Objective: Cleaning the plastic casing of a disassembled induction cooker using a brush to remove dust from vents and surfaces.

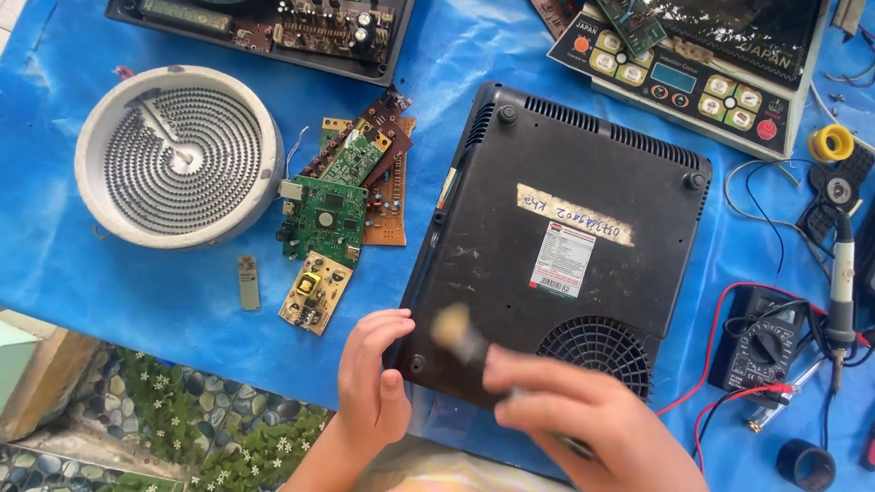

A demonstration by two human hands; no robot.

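Observation:
A black induction cooker [556, 237] lies upside down on the blue sheet, its underside up, with a white label, a strip of tape and a round fan grille. My left hand [372, 383] grips its near left corner, fingers curled over the edge. My right hand [583, 424] holds a small brush [456, 333] with pale bristles; the brush is blurred, its tip over the cooker's near left part beside the fan grille.
A round white heating coil [178, 155] and a pile of circuit boards [342, 205] lie to the left. Another cooker [702, 68] sits at the top right. A multimeter [761, 351] with red and black leads, a soldering iron [843, 292] and tape rolls lie on the right.

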